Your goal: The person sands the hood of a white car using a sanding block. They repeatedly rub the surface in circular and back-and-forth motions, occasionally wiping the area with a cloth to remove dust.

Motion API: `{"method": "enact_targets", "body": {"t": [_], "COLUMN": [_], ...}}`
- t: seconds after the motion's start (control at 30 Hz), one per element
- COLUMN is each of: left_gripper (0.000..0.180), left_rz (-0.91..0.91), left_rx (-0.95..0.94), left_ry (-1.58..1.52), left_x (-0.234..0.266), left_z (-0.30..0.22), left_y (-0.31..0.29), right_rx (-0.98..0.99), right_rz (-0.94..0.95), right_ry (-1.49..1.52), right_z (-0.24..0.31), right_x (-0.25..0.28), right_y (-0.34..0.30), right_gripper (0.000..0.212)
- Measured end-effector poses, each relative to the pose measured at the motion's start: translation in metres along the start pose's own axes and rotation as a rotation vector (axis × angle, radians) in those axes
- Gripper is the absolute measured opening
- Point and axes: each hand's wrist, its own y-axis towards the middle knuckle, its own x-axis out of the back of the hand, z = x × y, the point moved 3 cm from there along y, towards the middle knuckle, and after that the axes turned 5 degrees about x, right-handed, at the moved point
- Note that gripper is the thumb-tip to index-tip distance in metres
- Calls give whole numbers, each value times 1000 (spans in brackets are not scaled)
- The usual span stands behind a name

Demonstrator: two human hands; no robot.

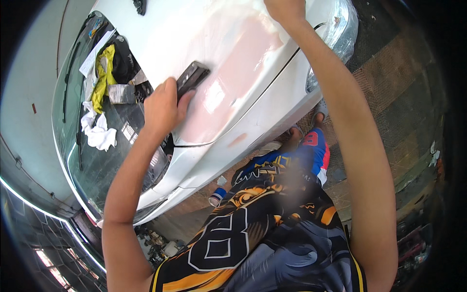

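We see the right hand (287,9) only in part, because the upper edge cuts off its fingers; what they touch, we cannot tell. The left hand (164,104) hides one end of the dark block (194,75) from us. The right forearm (348,90) covers part of the wrapped headlight (343,31). The small objects (164,247) at lower left are too small for us to identify.

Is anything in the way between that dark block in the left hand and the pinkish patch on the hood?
Nothing visible: the dark block, gripped by the left hand, is right at the pinkish patch on the white car hood. The white rag lies off to the left, at the windshield.
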Motion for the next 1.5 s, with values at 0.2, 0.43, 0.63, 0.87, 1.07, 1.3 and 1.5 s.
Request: {"method": "enact_targets", "body": {"t": [0.2,0.43,0.63,0.87,1.07,1.3,1.5], "left_gripper": [52,49,46,55,44,49,45], "left_rz": [-224,8,-110,-58,-213,-41,-171], "left_rx": [14,111,55,92,45,53,-16], "left_ry": [100,-18,110,27,122,84,107], "left_x": [20,5,20,0,21,-3,23], "left_z": [-28,-39,-60,-21,-21,9,-18], "left_y": [135,21,134,14,138,40,135], "right_rx": [34,10,24,6,18,4,-6], "right_rz": [-3,-3,3,14,31,27,67], "right_ry": [-13,-78,-38,-56,17,-34,4], "right_z": [8,8,-4,7,-2,8,0], "right_x": [-7,-9,-6,-9,-2,-2,2], "right_y": [-6,0,-1,-4,-4,0,-6], "right_gripper": [62,64,65,63,67,64,62]}}
